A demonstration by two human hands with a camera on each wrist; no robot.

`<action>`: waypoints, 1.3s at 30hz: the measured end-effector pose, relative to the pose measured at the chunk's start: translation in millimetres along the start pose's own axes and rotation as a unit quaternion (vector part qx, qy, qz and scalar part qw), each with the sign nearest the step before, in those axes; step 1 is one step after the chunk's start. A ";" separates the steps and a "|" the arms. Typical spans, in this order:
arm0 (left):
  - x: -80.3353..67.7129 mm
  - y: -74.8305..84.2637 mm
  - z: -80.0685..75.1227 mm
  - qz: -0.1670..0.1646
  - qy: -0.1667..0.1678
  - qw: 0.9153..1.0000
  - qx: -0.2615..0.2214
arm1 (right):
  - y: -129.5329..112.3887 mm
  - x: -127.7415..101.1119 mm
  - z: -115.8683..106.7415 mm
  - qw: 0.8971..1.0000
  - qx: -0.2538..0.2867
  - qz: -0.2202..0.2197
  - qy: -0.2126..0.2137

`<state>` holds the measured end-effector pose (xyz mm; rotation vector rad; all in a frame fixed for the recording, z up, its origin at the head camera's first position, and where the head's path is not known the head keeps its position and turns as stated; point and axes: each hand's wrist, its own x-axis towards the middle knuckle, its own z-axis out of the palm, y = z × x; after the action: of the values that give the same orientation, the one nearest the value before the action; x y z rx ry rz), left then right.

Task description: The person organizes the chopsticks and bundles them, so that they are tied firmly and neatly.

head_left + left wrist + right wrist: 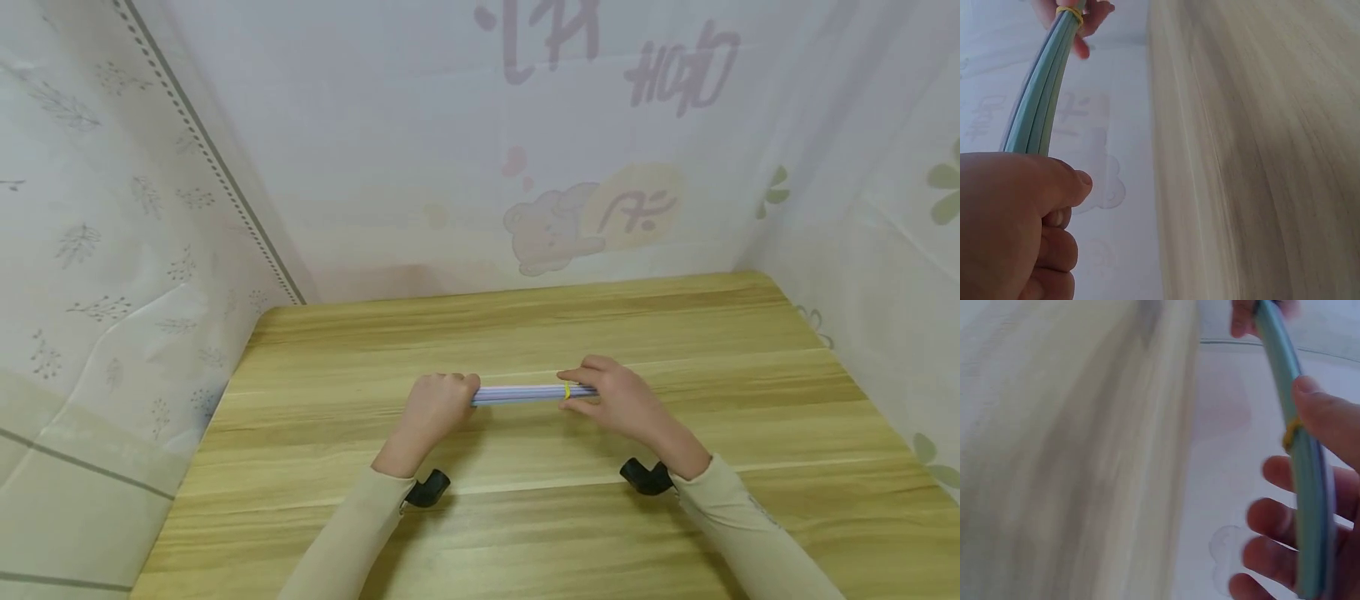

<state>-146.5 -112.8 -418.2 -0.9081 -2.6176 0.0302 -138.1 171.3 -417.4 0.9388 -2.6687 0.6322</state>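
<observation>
A bundle of thin pastel sticks (517, 394), bluish, purple and pinkish, is held level above the wooden table. In the left wrist view the sticks (1041, 94) look pale teal. My left hand (440, 404) grips the left end in its fist, with the thumb (1066, 181) pressed along it. A yellow rubber band (567, 390) circles the bundle near its right end. Around that end is my right hand (615, 398), its fingers spread behind the sticks and its thumb (1329, 415) extended beside the band. How firmly those fingers touch the sticks is unclear.
The wood-grain table (495, 333) reaches back to a pale printed curtain (420, 183). More patterned cloth hangs at left and right. A black curved piece (429, 489) sits at the left wrist, and a similar black piece (645, 477) at the right.
</observation>
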 end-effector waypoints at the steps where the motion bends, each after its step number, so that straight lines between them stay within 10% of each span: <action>1: -0.1 -0.2 -0.1 -0.001 -0.001 1.000 0.001 | -0.5 0.2 -2.0 1.000 0.008 0.010 -0.009; 19: -3.0 1.0 2.9 0.002 -0.004 1.000 0.013 | -11.0 4.9 -2.0 0.995 0.019 -0.015 -0.094; 39: 4.3 3.9 2.8 0.002 -0.005 1.000 0.017 | -13.7 6.7 12.0 0.995 -0.096 -0.023 -0.025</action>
<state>-148.3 -106.8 -420.0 -0.9033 -2.6177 0.0793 -135.4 152.5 -421.2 0.9711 -2.6828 0.3399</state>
